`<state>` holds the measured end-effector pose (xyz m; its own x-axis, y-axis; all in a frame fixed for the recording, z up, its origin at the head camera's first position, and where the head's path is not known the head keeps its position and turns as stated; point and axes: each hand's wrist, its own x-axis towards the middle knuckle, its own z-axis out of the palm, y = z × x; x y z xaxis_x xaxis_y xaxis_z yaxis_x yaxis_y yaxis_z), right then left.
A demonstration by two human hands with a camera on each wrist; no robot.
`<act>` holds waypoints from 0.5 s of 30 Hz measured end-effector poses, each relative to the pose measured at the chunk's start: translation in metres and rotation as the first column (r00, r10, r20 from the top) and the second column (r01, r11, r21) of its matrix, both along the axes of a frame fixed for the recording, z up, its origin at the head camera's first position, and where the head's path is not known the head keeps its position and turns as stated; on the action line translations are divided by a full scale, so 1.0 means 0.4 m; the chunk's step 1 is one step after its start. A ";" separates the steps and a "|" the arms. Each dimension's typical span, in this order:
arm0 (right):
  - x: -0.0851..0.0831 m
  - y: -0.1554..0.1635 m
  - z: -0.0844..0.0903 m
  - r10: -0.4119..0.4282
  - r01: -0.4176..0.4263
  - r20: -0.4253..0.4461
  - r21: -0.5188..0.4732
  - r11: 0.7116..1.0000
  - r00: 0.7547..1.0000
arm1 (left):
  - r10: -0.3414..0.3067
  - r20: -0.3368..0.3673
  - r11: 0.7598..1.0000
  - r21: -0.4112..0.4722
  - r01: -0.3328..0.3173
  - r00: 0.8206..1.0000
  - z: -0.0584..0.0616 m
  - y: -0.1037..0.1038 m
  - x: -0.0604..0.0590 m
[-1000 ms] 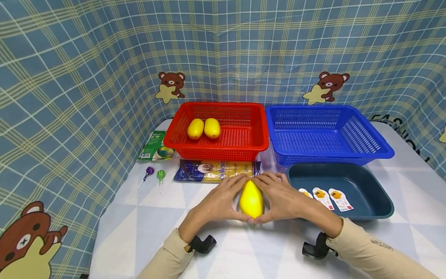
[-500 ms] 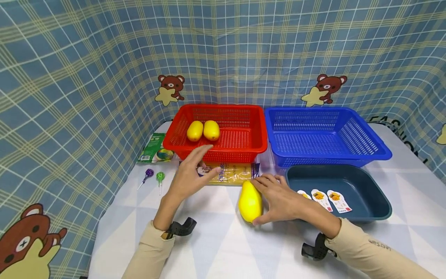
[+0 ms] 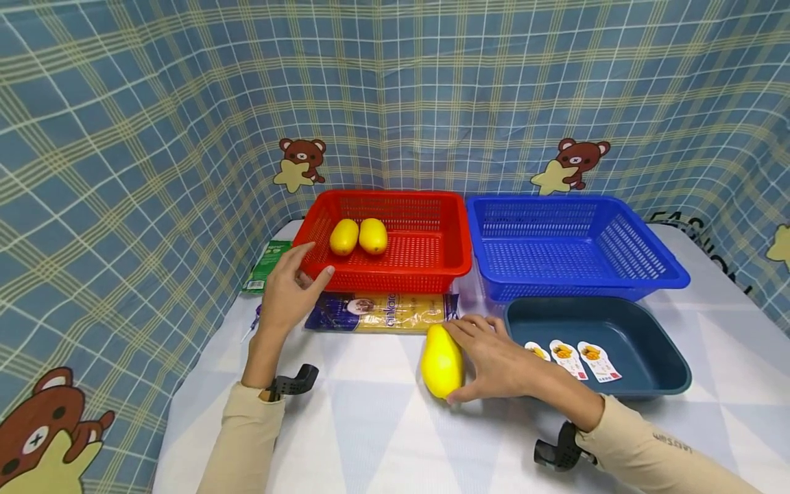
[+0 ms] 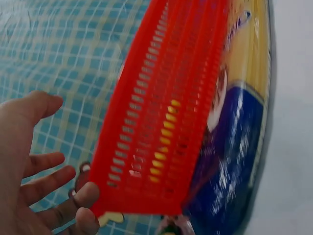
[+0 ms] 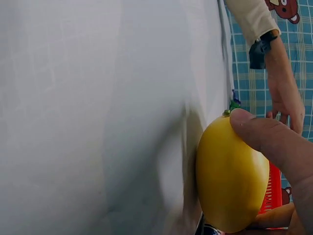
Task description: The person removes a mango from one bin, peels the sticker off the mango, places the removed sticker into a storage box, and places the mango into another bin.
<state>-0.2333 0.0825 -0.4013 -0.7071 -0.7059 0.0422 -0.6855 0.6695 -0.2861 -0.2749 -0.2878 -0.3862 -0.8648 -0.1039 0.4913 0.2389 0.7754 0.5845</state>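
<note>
Table (image 3: 382,439) with baskets, tray, mango, packet, probably lollipops

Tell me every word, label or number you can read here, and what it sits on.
"ankara", partly covered: on the blue and yellow pasta packet in front of the red basket.
"FAS", cut off: on the cloth at the right.
Tags in the dark tray, green packet, sleeve print: too small to read.

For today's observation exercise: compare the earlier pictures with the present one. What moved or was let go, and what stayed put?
The left hand let go of the yellow pear-shaped fruit and moved left and away, to the near left corner of the red plastic mesh basket, fingers spread. The right hand still holds the fruit on the table. Both baskets, the tray and the packet stayed put.
</note>
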 end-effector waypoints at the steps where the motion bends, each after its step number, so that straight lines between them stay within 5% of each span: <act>1: 0.001 0.000 -0.001 -0.002 0.002 0.001 0.000 1.000 1.000 | 0.020 0.001 1.000 -0.004 -0.020 1.000 -0.004 -0.008 -0.003; 7: 0.007 0.000 0.004 -0.013 0.013 0.008 -0.004 1.000 1.000 | 0.126 0.050 0.992 0.012 -0.127 0.991 -0.033 -0.041 -0.017; 15: 0.006 0.008 0.053 -0.018 0.018 0.016 -0.053 0.998 1.000 | 0.169 0.041 0.985 0.029 -0.170 0.985 -0.057 -0.056 -0.023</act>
<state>-0.2309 0.0858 -0.3801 -0.7204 -0.6901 0.0686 -0.6688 0.6652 -0.3321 -0.2842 -0.3102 -0.4090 -0.8513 -0.2655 0.4525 0.0830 0.7835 0.6158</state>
